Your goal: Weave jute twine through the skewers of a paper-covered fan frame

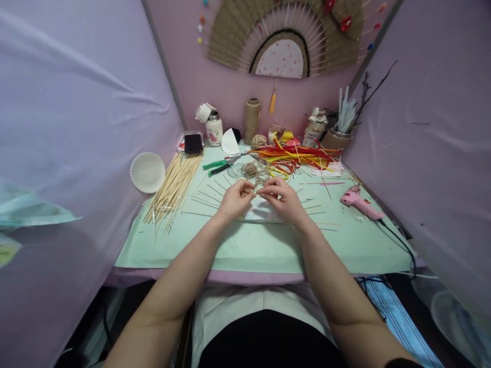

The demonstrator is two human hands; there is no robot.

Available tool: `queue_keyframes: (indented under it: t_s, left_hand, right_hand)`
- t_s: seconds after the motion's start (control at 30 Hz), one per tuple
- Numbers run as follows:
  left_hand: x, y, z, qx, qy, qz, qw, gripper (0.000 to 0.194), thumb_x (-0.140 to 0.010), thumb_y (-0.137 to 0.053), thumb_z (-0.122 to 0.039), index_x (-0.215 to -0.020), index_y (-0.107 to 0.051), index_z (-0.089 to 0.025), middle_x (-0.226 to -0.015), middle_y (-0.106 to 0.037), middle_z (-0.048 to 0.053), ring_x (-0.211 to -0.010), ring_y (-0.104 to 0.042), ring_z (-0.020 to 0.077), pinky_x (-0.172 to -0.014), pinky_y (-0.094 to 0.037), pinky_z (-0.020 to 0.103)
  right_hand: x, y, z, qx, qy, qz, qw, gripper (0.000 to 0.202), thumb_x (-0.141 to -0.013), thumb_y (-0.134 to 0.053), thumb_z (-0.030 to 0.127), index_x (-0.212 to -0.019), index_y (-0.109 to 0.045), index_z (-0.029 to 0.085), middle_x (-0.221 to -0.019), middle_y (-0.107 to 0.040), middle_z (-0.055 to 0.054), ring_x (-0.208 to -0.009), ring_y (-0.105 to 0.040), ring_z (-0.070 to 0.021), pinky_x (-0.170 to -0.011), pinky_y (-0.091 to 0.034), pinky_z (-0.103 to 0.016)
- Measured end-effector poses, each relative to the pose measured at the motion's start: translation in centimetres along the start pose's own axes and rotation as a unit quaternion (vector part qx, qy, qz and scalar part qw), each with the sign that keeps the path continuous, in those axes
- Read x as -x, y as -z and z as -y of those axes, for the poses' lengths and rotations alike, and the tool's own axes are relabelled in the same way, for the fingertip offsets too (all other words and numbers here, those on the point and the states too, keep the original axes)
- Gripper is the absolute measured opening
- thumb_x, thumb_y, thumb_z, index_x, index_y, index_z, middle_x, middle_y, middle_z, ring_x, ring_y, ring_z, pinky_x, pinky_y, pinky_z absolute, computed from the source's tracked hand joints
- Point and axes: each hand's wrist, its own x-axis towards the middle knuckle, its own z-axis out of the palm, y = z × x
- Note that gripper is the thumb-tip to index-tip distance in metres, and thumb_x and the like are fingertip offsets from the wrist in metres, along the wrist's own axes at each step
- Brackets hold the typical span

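My left hand (237, 200) and my right hand (283, 198) meet fingertip to fingertip over the middle of the table. Both are closed in a pinch on thin brown twine (262, 179), whose loose loops lie just beyond the fingers. A small ball of twine (250, 169) rests among those loops. Beneath my hands is a pale, patterned half-round piece (264, 212), partly covered by them. Thin sticks (204, 200) fan out from it to both sides. The exact spot where the twine is gripped is too small to make out.
Bamboo sticks (171, 186) are heaped at left beside a white paper plate (148, 173). Green-handled pliers (222, 163) lie behind my left hand. Red and yellow pipe cleaners (295, 153) spread at the back. A pink glue gun (361, 204) with its cord sits at right.
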Motion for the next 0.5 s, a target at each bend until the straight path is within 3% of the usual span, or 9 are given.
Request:
queue_keyframes:
  t_s: [0.1,0.2,0.33,0.5]
  left_hand:
    - [-0.18,-0.07,0.15,0.058,0.0,-0.058,0.997,0.022,-0.067,-0.071,-0.021,-0.084,-0.059,-0.017,-0.07,-0.061,-0.002,-0.062,-0.055,0.0099,-0.058,-0.04,0.021]
    - [-0.34,-0.06,0.12,0.157,0.035,-0.081,0.984,0.028,-0.065,-0.074,-0.026,-0.087,-0.058,-0.017,-0.069,-0.061,-0.003,-0.058,-0.052,0.0086,-0.053,-0.037,0.02]
    - [-0.46,-0.08,0.06,0.215,0.055,-0.083,0.972,0.032,-0.065,-0.076,-0.029,-0.088,-0.057,-0.017,-0.067,-0.061,-0.003,-0.052,-0.048,0.007,-0.049,-0.032,0.02]
    - [-0.15,-0.27,0.04,0.124,-0.043,-0.019,0.991,0.027,-0.07,-0.073,-0.026,-0.092,-0.058,-0.019,-0.072,-0.066,-0.001,-0.068,-0.061,0.0128,-0.064,-0.044,0.024]
  right_hand:
    - [0.16,-0.63,-0.16,0.054,0.042,-0.019,0.997,0.013,-0.088,-0.063,0.028,-0.089,-0.076,0.027,-0.086,-0.056,-0.005,-0.086,-0.054,-0.0186,-0.079,-0.046,-0.036]
    - [0.2,-1.06,-0.19,0.07,0.036,-0.026,0.997,0.012,-0.088,-0.064,0.029,-0.087,-0.076,0.027,-0.086,-0.056,-0.005,-0.086,-0.054,-0.0193,-0.08,-0.046,-0.037]
    - [0.02,-1.07,-0.31,0.038,-0.043,-0.044,0.997,0.013,-0.087,-0.063,0.029,-0.084,-0.074,0.023,-0.086,-0.06,-0.005,-0.084,-0.057,-0.0184,-0.076,-0.047,-0.033]
    - [-0.33,-0.48,-0.83,-0.041,-0.154,-0.089,0.983,0.014,-0.083,-0.063,0.031,-0.08,-0.07,0.02,-0.079,-0.066,-0.002,-0.077,-0.058,-0.0166,-0.075,-0.046,-0.031]
